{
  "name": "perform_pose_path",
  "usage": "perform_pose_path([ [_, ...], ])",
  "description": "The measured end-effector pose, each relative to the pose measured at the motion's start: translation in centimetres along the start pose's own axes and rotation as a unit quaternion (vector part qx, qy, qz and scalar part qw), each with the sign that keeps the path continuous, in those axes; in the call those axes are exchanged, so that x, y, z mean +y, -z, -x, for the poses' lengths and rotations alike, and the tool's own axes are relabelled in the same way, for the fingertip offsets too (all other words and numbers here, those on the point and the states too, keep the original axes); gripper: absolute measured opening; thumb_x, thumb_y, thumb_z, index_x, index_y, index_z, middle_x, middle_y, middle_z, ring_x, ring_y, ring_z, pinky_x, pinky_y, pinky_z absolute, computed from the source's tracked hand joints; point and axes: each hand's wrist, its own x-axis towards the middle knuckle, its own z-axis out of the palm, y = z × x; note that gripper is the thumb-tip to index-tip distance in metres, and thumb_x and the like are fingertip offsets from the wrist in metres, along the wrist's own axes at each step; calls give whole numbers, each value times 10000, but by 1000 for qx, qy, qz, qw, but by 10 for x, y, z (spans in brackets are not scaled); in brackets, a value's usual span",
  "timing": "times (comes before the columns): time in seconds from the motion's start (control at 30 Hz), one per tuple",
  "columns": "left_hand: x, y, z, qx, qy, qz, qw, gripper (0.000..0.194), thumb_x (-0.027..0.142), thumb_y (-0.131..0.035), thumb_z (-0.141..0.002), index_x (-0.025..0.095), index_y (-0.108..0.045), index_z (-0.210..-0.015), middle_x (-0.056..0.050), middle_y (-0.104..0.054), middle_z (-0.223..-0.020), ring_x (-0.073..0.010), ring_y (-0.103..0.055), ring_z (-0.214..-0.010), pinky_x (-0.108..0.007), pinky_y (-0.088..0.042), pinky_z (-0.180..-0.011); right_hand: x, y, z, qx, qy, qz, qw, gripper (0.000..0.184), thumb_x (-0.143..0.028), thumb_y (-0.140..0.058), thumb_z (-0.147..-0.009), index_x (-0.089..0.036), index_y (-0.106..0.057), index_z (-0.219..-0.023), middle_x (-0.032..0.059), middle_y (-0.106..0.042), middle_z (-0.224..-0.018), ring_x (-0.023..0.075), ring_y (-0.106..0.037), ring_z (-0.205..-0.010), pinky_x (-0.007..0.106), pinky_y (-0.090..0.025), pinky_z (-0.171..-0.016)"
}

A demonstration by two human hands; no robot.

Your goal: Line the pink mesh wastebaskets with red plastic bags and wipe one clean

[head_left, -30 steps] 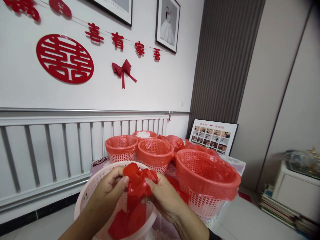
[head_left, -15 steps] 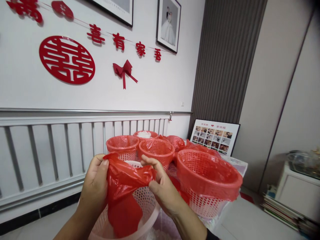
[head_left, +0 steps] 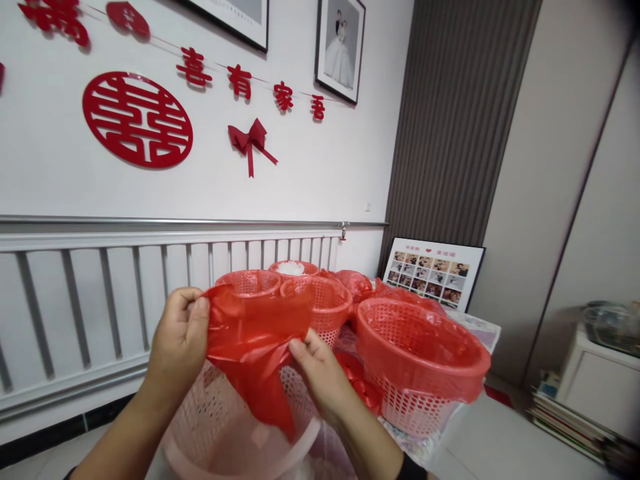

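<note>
A thin red plastic bag (head_left: 257, 340) is stretched between both hands, its mouth pulled wide and its tail hanging down. My left hand (head_left: 179, 341) pinches the bag's left edge. My right hand (head_left: 317, 373) grips the bag's lower right side. Right under the bag stands a pale pink perforated basket (head_left: 210, 427), tilted towards me. Behind it on the table are several red baskets, the largest (head_left: 425, 363) at the right lined with a red bag.
Two smaller red baskets (head_left: 327, 303) and a further one stand near the white radiator (head_left: 100, 293). A framed photo collage (head_left: 435, 270) leans against the wall. A white cabinet (head_left: 600, 373) and stacked books (head_left: 565, 417) lie at the right.
The crumpled bag has been pulled open and lifted. My left hand moved left and up, spreading the bag's mouth wide above the pink basket.
</note>
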Motion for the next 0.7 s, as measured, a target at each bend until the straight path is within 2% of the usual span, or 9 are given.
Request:
perform_pose_path([
  [0.07, -3, 5, -6, 7, 39, 62, 997, 246, 502, -634, -891, 271, -555, -911, 60, -606, -730, -95, -550, -568, -174, -449, -488, 0, 7, -4, 45, 14, -44, 998, 358, -511, -801, -768, -216, -665, -917, 9, -733, -866, 170, -656, -778, 312, -500, -784],
  [0.13, -6, 4, -6, -18, 75, 174, 982, 280, 514, -679, -860, 290, -591, -1003, 42, -684, -872, -112, -631, -682, -188, -522, -598, -1, 7, -6, 66, 28, -70, 995, 356, -504, -811, -760, -217, -652, -899, 5, -732, -852, 166, -656, -765, 294, -497, -755],
  [0.23, -15, -4, 5, -168, 102, 324, 925, 540, 667, -622, -830, 292, -601, -1217, -46, -696, -1196, -219, -671, -1006, -327, -574, -842, -3, -1, -9, 77, 39, -103, 991, 361, -481, -805, -774, -226, -661, -985, 17, -743, -911, 184, -674, -814, 315, -506, -780],
  [0.3, -22, -9, 15, -297, 125, 294, 900, 588, 666, -656, -802, 261, -641, -1228, -85, -694, -1242, -281, -649, -1108, -399, -553, -920, -3, -4, -11, 89, 38, -118, 988, 363, -475, -812, -763, -228, -660, -982, 21, -747, -932, 188, -680, -817, 323, -513, -782],
  [0.37, -30, -10, 22, -360, 139, 172, 906, 444, 523, -745, -790, 250, -701, -1137, -79, -727, -1196, -298, -648, -1130, -425, -519, -976, -4, -3, -12, 104, 35, -118, 987, 364, -461, -823, -747, -231, -662, -977, 17, -749, -937, 187, -682, -806, 328, -519, -779],
  [0.43, -36, -8, 23, -347, 152, 83, 922, 342, 436, -742, -813, 231, -722, -1086, -74, -753, -1156, -289, -664, -1115, -428, -496, -1007, -5, 2, -13, 121, 29, -113, 986, 360, -450, -828, -738, -226, -665, -967, 15, -750, -919, 192, -686, -804, 338, -526, -784],
  [0.57, -39, 2, 15, -262, 224, 147, 927, 472, 489, -684, -858, 215, -626, -1239, -75, -749, -1193, -244, -708, -1034, -372, -545, -917, -14, 17, -13, 149, 40, -108, 982, 361, -422, -836, -745, -219, -663, -988, 8, -748, -889, 197, -691, -820, 343, -542, -795],
  [0.63, -37, 5, 12, -220, 235, 158, 934, 502, 497, -687, -857, 225, -593, -1269, -59, -743, -1203, -213, -715, -1002, -319, -560, -861, -19, 20, -11, 117, 40, -124, 985, 388, -419, -834, -761, -228, -662, -1053, 12, -751, -949, 191, -696, -851, 339, -548, -820],
  [0.7, -34, 5, 11, -176, 231, 155, 944, 479, 504, -684, -861, 232, -600, -1246, -29, -763, -1122, -179, -720, -919, -263, -562, -778, -22, 19, -7, 47, 22, -153, 987, 468, -470, -819, -777, -239, -650, -1147, 39, -743, -1073, 194, -699, -920, 344, -547, -861],
])
